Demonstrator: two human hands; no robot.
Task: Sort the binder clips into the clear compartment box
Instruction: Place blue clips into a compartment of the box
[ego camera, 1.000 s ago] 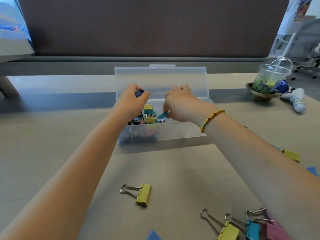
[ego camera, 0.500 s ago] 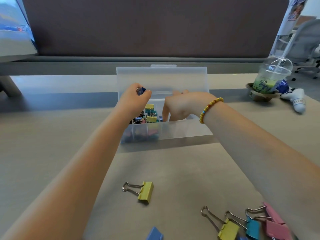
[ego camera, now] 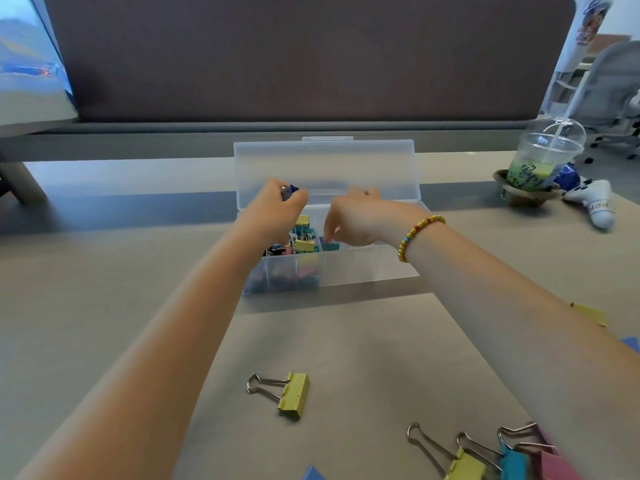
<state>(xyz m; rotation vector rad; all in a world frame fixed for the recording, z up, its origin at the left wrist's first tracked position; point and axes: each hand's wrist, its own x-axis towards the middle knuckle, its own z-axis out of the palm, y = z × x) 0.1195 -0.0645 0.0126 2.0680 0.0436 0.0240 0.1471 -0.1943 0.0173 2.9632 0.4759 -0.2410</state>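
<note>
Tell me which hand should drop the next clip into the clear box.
Left. The left hand already grips a dark blue clip right above the clear box; the right hand hangs over the teal clip in the box, apparently holding nothing.

- Compartment box (ego camera: 363,268): clear, frosted plastic, lid the same.
- Clips inside the box (ego camera: 303,237): yellow, teal, pink and black mixed.
- Clip in the left hand (ego camera: 277,211): dark blue.
- Lone binder clip (ego camera: 294,394) on the desk (ego camera: 104,289): pale yellow body, silver wire handles; desk grey-beige.
- Near-edge row: yellow clip (ego camera: 464,467), teal clip (ego camera: 514,464), pink clip (ego camera: 557,462).
- Bracelet (ego camera: 415,233): yellow beads, one blue.
- Divider panel (ego camera: 311,57): dark brown.
- Cup (ego camera: 540,161): clear, green drink.
</note>
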